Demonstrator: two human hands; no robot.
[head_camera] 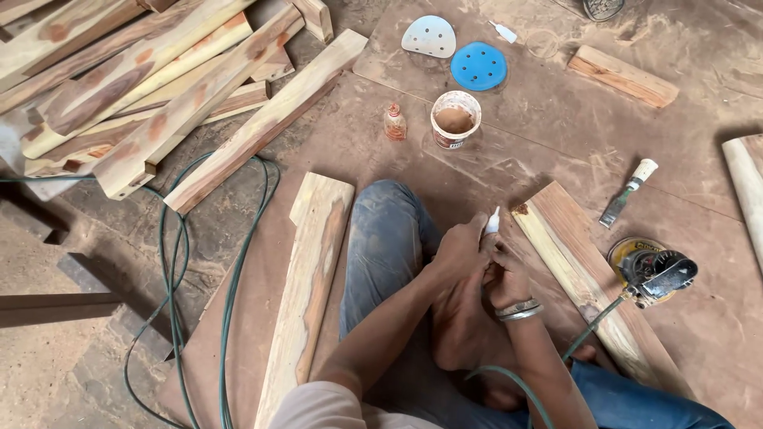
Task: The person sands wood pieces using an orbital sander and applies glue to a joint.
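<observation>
My left hand (459,248) and my right hand (505,278) are pressed together over my raised knee and bare foot. Between them they grip a small bottle with a white nozzle (493,222), whose tip points up; its body is hidden by my fingers. Metal bangles circle my right wrist. Just right of the hands a two-tone wooden plank (584,274) lies on the brown board floor, with a reddish knot at its near-top corner. A second pale plank (310,286) lies left of my blue-jeaned leg.
An angle grinder (653,270) rests on the right plank, its green cable (179,318) looping left. A tub of brown paste (455,119), a small bottle (394,123), blue (478,65) and white (429,36) sanding discs, a scraper (628,192) and a wood block (622,76) lie beyond. Stacked planks (135,87) fill the top left.
</observation>
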